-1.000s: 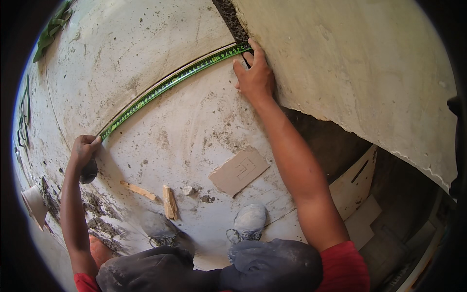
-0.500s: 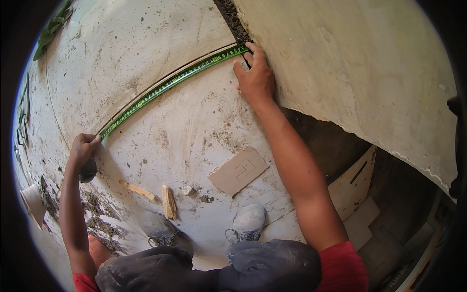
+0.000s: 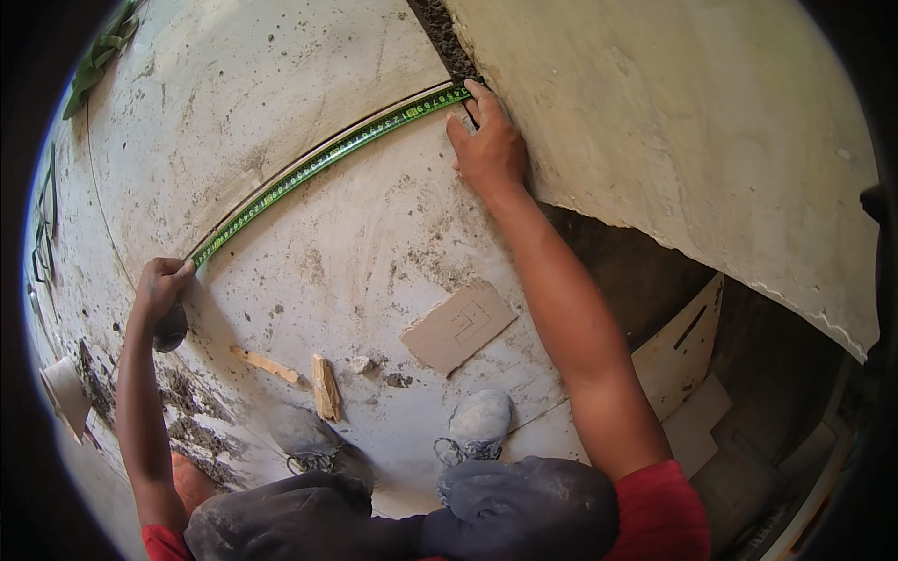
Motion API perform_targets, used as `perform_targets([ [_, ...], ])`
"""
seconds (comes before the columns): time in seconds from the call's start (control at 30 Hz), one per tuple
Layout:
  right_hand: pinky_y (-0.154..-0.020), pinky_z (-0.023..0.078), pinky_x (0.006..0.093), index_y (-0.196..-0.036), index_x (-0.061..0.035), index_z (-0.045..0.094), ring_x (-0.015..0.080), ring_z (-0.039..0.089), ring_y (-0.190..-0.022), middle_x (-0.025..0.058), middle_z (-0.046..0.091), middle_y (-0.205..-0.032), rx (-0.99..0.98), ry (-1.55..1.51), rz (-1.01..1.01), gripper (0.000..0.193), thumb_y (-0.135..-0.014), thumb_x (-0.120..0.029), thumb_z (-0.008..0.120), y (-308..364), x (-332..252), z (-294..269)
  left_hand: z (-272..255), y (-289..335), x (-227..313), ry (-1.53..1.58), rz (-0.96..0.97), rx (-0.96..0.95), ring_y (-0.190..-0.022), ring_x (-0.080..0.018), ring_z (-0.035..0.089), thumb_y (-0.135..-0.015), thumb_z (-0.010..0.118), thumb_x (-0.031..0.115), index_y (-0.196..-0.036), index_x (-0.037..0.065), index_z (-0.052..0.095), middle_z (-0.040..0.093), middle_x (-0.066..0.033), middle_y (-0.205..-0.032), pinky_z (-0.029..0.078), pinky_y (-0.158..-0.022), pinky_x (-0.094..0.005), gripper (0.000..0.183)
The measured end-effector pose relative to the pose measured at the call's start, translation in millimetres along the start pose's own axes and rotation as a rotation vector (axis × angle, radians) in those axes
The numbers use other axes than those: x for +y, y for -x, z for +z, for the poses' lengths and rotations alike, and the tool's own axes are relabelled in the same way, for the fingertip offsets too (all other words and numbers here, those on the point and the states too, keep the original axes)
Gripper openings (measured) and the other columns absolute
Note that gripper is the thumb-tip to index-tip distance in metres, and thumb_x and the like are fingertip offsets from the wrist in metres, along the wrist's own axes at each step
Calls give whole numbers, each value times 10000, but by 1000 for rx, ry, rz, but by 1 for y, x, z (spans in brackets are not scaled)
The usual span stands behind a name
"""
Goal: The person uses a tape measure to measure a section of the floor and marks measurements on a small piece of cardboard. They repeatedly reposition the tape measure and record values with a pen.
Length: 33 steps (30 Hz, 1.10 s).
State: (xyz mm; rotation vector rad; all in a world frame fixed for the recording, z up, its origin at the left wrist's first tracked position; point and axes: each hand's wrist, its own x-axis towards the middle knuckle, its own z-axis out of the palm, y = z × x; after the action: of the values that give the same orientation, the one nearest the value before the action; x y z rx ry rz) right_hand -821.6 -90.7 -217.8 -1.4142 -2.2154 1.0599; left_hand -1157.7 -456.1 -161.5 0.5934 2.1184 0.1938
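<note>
A green tape measure blade (image 3: 323,161) stretches across the dusty pale floor, rising from left to upper right along a dark joint. My left hand (image 3: 161,288) is closed around the tape's dark case (image 3: 171,329), which shows only in part below the palm. At the far end my right hand (image 3: 491,145) presses the blade's tip with a fingertip, right by the corner where a large pale slab (image 3: 673,140) meets the floor. The thumb of that hand sits apart from the index finger, and its other fingers are partly hidden.
Between my shoes and the tape lie a cardboard piece (image 3: 458,327) with a drawn sketch, two wood scraps (image 3: 325,388) and a small stone (image 3: 361,365). A white cup-like container (image 3: 65,391) stands at far left. Green leaves (image 3: 98,58) lie upper left. A dark gap (image 3: 617,271) opens under the slab.
My right hand has shifted very slightly left at the blade's tip. My left hand and the tape case stay where they were.
</note>
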Motion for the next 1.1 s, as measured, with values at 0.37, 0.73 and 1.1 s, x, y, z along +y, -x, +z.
perform_targets([
  [0.37, -969, 496, 410, -1393, -128, 492, 342, 621, -1150, 188, 657, -1224, -21, 117, 26, 551, -879, -250, 648, 3, -16, -8, -1, 1, 4, 14, -29, -10, -526, -97, 478, -929, 646, 275, -638, 16, 590, 541, -5, -575, 379, -513, -296, 393],
  [0.73, -976, 488, 407, -1408, -121, 469, 343, 620, -1155, 193, 649, -1240, -54, 115, 26, 564, -888, -254, 640, 4, -15, -11, 0, 1, 2, 16, -12, -5, -518, -98, 460, -922, 644, 287, -624, 28, 571, 524, 1, -565, 366, -504, -302, 402],
  [1.1, -968, 494, 388, -1415, -126, 458, 328, 625, -1156, 182, 634, -1277, -40, 96, 8, 572, -890, -261, 643, 3, -12, -10, 0, 1, 4, -34, -13, 7, -518, -110, 476, -924, 632, 325, -621, 21, 578, 536, -15, -557, 371, -506, -311, 432],
])
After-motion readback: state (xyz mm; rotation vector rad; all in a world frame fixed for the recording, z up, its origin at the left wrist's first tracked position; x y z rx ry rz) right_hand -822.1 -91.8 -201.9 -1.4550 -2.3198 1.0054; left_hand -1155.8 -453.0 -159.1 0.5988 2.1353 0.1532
